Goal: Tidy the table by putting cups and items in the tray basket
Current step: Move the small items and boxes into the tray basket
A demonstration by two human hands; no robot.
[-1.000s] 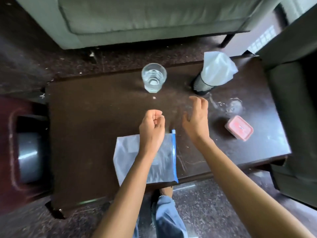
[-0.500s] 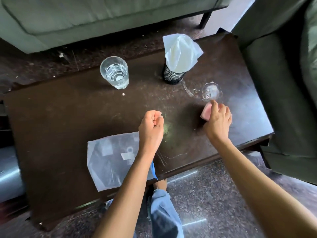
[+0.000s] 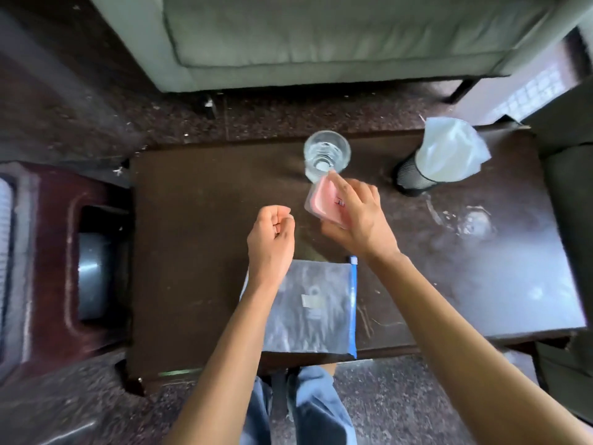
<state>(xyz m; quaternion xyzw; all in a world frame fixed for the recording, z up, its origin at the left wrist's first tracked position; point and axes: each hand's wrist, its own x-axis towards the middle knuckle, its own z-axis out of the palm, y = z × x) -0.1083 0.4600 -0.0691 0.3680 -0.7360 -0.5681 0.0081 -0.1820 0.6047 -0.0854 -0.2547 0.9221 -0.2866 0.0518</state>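
My right hand (image 3: 359, 216) grips a small pink lidded box (image 3: 322, 200), lifted and tilted above the middle of the dark wooden table (image 3: 199, 220), just in front of a clear glass (image 3: 326, 154) with water in it. My left hand (image 3: 272, 240) hovers as a loose fist with nothing in it, over the far edge of a clear zip bag with a blue strip (image 3: 316, 311). A black mesh holder with white tissue (image 3: 441, 159) stands at the far right. To the left of the table a dark red tray basket (image 3: 48, 252) holds a grey metal bowl (image 3: 93, 277).
A grey-green sofa (image 3: 321, 36) runs along the far side, and a dark seat (image 3: 574, 194) stands at the right. A wet smear (image 3: 468, 220) marks the table's right part. My jeans-clad legs (image 3: 308, 412) are under the near edge. The floor is speckled dark stone.
My right hand closed on the pink box at the table's right side, lifted it and carried it left toward the glass. The left fist stayed put. The view swung back left.
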